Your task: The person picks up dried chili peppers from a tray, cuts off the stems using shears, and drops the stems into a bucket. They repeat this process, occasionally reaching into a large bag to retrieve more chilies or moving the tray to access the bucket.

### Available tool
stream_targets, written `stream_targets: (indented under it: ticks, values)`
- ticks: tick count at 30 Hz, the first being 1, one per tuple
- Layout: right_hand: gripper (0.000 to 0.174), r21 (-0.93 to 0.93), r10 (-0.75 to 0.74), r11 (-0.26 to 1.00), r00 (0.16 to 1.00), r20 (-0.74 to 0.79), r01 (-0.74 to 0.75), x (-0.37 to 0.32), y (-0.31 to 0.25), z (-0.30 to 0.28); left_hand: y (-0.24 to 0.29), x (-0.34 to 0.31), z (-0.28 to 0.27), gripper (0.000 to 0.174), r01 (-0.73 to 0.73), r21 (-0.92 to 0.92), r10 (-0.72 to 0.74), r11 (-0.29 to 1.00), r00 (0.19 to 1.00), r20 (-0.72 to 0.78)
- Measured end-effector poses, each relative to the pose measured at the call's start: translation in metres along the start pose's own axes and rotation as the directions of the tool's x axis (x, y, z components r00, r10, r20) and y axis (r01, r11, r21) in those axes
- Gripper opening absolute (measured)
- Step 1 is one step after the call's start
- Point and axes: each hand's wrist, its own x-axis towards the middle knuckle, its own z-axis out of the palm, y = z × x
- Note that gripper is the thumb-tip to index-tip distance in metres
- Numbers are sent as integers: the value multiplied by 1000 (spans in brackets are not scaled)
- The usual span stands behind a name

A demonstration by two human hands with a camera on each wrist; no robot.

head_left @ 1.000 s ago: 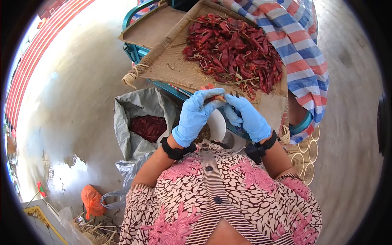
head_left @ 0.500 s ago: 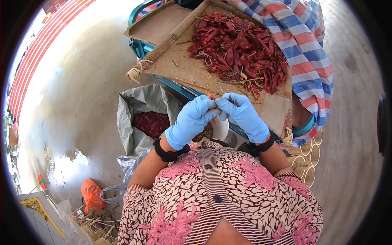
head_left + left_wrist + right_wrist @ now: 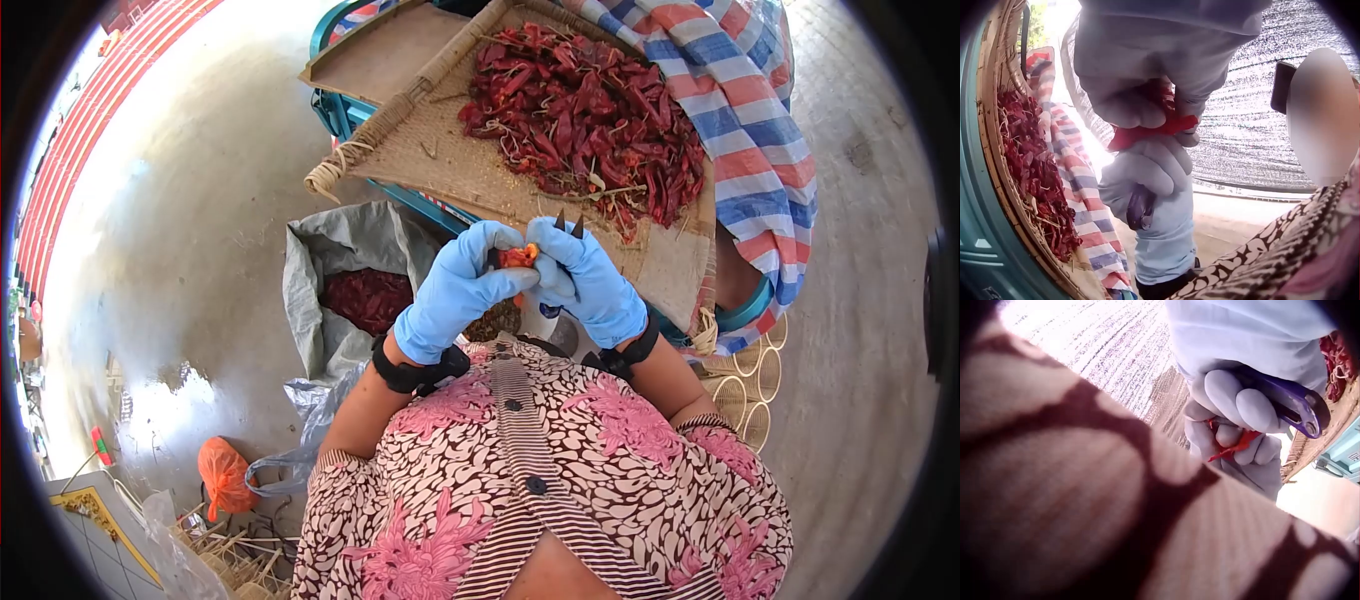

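In the head view my blue-gloved left hand [image 3: 462, 286] pinches a red chili [image 3: 517, 257] between thumb and fingers. Its end looks torn or cut, with an orange-yellow inside showing. My right hand [image 3: 592, 290], gloved too, has its thumb and fingertips right at the chili's other side. Its fingers are curled round a pair of snips, whose two dark blades [image 3: 568, 226] point away from me, slightly apart. The snips' purple handle [image 3: 1300, 412] sticks out of that fist in the right wrist view. Red chili flesh [image 3: 1154, 132] shows between both hands in the left wrist view.
A woven tray [image 3: 400, 165] beyond the hands bears a heap of dried red chilies [image 3: 585, 115]. Left of my hands, a grey sack [image 3: 310, 290] holds more. A striped cloth [image 3: 745, 130] hangs at the tray's right, and cane tubes [image 3: 740, 385] lie below it.
The hands came together at the chili, hiding the blades, then eased apart slightly. The blades show again, and more of the chili's orange-red flesh is visible in my left hand.
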Motion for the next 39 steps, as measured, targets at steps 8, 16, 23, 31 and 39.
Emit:
stream_targets:
  ticks: [8,16,23,31,39]
  values:
    - [40,16,22,999,963,268,-27,2,10,-14,4,-1,-10,21,77,68,-83,995,992,93]
    - [48,297,-27,931,775,631,-210,18,44,-28,4,-8,-22,21,249,-186,-226,951,965,134]
    - [48,353,-18,908,821,571,-225,18,46,-21,4,-13,-37,18,296,-164,-276,941,952,134]
    - [38,-927,105,369,994,-35,-72,5,42,-44,-58,-58,-149,20,294,849,-268,440,945,-188]
    - [30,-955,-396,-256,918,-34,-146,-6,6,-77,-79,-92,-189,51,422,760,-271,495,905,-327]
